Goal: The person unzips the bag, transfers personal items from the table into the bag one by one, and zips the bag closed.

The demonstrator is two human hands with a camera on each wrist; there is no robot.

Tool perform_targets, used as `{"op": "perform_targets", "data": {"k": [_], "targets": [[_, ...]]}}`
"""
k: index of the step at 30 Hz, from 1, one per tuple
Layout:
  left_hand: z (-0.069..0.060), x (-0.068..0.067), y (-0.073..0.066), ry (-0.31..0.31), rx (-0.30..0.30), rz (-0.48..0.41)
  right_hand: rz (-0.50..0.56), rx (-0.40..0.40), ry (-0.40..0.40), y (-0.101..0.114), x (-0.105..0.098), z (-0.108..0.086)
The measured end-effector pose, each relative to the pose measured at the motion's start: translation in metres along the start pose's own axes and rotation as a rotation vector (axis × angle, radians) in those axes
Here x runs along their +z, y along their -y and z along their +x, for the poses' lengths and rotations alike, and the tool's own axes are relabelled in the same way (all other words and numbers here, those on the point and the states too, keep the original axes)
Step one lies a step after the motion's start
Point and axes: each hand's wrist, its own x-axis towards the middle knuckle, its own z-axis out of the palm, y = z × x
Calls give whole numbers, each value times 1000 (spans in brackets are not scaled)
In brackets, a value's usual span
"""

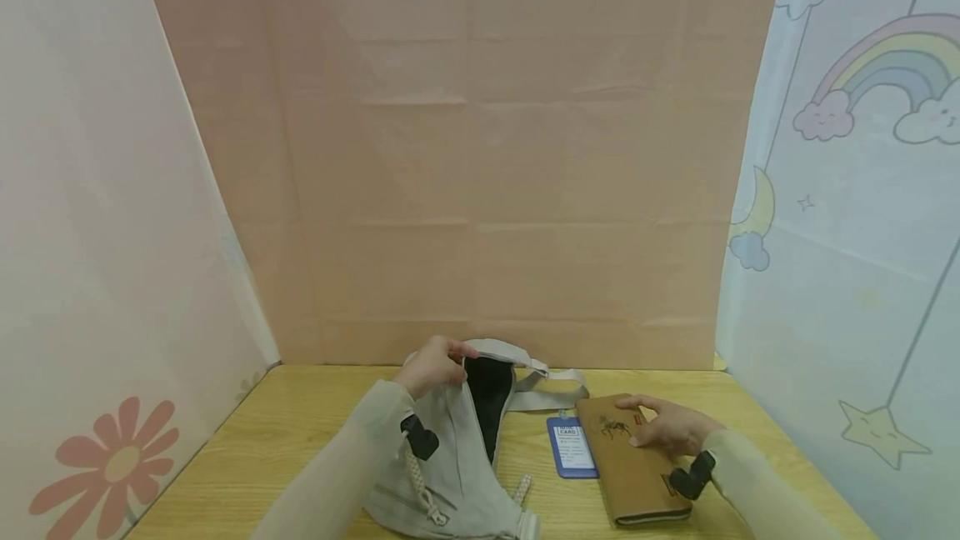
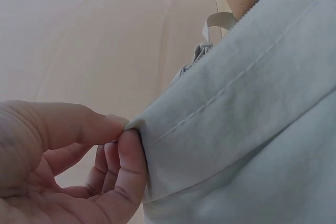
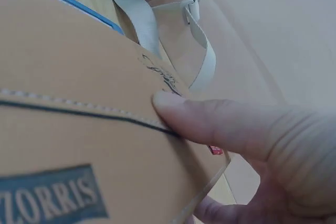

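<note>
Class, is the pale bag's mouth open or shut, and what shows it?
The pale bag is open: its edges stand apart, the dark interior shows between them, and the left hand pinches one edge.

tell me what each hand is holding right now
Left hand: closed, pinching the edge of the pale bag.
Right hand: closed, gripping the brown wallet, thumb on top.

Open room runs along the table's [image 1: 258,440] left edge, while a gray bag [image 1: 468,494], blue card holder [image 1: 573,448] and brown wallet [image 1: 618,469] obstruct passage toward the right.
</note>
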Motion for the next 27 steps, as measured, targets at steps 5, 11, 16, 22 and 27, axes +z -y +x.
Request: {"op": "perform_targets", "data": {"k": [5, 11, 16, 22, 27], "targets": [[-1, 1, -2, -5, -13, 3, 8, -2, 5, 3, 2, -4], [-3, 0, -5, -1, -4, -5, 48, -14, 8, 6, 4, -7], [-2, 0, -4, 1, -5, -2, 121, -88, 81, 8, 0, -4], [1, -1, -3, 8, -9, -14, 60, -123, 77, 21, -4, -4], [5, -3, 3, 9, -9, -21, 78, -135, 62, 34, 2, 0]]}}
